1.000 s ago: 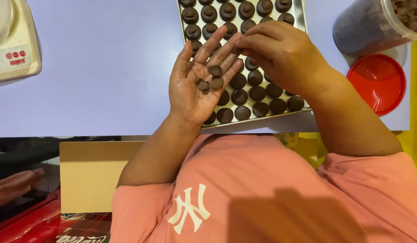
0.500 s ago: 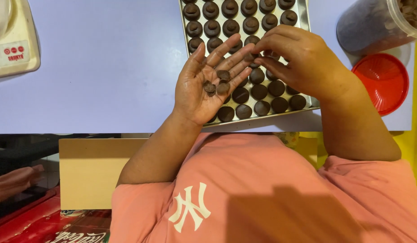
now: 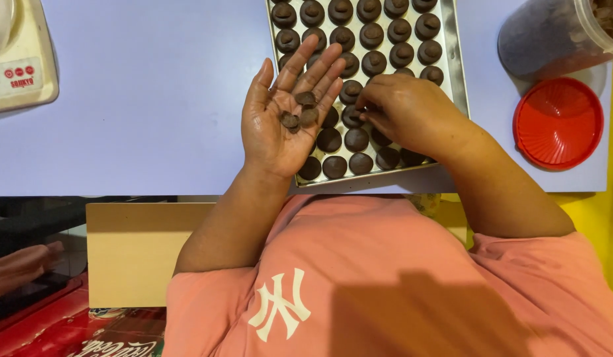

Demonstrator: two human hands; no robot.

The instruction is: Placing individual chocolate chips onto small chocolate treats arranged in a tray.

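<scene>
A metal tray (image 3: 454,63) lies on the pale blue table, filled with rows of round dark chocolate cookies (image 3: 372,34); most carry a small chocolate chip on top. My left hand (image 3: 286,119) is held palm up over the tray's left edge, fingers spread, with three chocolate chips (image 3: 300,114) resting on the palm. My right hand (image 3: 406,112) is lowered onto the tray's middle rows, fingertips pinched at a cookie (image 3: 353,114). Whether a chip is between the fingertips is hidden.
A red lid (image 3: 558,122) lies to the right of the tray, below a clear tub (image 3: 551,36) of chocolate pieces. A cream kitchen scale (image 3: 19,63) sits at the far left. The table's near edge (image 3: 121,192) runs across; a cardboard box (image 3: 134,254) stands below.
My right hand has moved down from my left palm's fingertips onto the cookies in the tray. My left palm stays open, holding chips.
</scene>
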